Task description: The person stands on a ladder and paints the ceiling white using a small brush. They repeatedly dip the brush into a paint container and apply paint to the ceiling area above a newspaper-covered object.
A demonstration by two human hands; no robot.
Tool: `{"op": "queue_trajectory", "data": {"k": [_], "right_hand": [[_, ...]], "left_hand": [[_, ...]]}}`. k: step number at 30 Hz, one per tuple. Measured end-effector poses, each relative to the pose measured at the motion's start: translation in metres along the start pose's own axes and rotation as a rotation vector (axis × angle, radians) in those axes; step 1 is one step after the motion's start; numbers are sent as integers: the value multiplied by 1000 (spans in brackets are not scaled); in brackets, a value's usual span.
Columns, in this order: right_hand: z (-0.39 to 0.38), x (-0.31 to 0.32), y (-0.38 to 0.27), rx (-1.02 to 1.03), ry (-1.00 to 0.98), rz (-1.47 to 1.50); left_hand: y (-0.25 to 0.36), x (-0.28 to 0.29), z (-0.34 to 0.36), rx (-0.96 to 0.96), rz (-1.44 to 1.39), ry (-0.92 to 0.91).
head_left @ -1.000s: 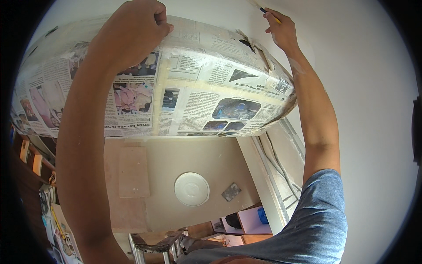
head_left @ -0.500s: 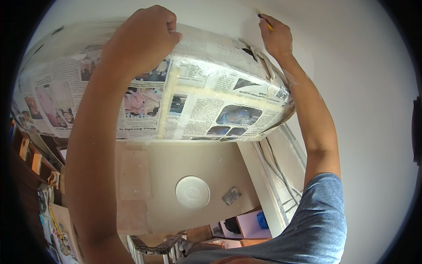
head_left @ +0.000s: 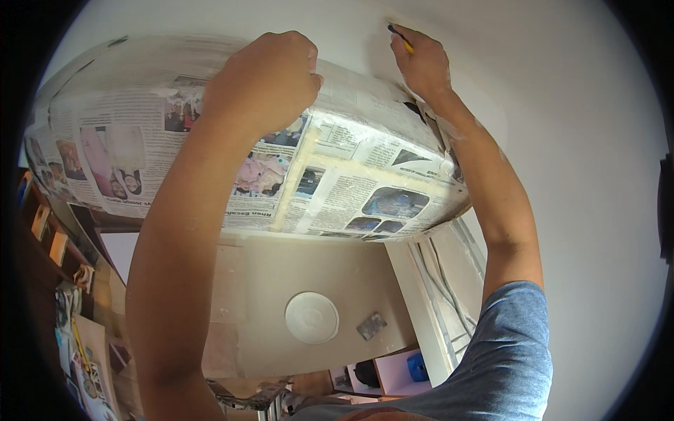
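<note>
Right hand (head_left: 423, 64) has a slim yellow-and-dark tool (head_left: 408, 48) pinched tight, tip up by the white surface (head_left: 576, 175) just past the newspaper covering (head_left: 337, 184), which is all headlines, tiny print and photos. Left hand's (head_left: 270, 81) curled over the newsprint; can't tell if it's gripping anything.

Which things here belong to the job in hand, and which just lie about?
Seemingly the job's:
brush, in the right hand
white surface, by its tip
newspaper, by the left hand

Seemingly lying about:
white disc
grey block
blue object
</note>
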State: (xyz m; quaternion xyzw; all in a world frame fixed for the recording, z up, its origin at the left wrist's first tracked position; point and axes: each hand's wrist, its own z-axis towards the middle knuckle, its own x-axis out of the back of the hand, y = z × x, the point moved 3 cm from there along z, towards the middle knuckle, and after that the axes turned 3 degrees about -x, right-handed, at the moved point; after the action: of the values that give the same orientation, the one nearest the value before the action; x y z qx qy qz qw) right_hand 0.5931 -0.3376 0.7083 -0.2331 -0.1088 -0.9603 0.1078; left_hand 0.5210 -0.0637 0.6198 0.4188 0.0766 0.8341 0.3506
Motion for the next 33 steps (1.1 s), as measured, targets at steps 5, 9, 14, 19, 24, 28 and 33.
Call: {"op": "queue_trajectory", "data": {"k": [5,9,14,19,24,28,33], "right_hand": [[11,-10,-23,1,-40,34],[17,-21,-46,48,-33,76],[24,-31,-73,78,-63,119],[23,-32,-83,185,-19,195],[20,-27,-59,109,11,164],[10,-15,-30,32,1,120],[-2,1,8,-109,-77,94]], "left_hand": [[3,1,-4,-55,-12,90],[4,2,-4,-30,-19,65],[7,5,-8,-10,-38,98],[6,7,-8,-21,-5,51],[7,6,-6,-37,-3,57],[6,5,-6,-36,1,51],[4,4,-5,-58,-11,88]]}}
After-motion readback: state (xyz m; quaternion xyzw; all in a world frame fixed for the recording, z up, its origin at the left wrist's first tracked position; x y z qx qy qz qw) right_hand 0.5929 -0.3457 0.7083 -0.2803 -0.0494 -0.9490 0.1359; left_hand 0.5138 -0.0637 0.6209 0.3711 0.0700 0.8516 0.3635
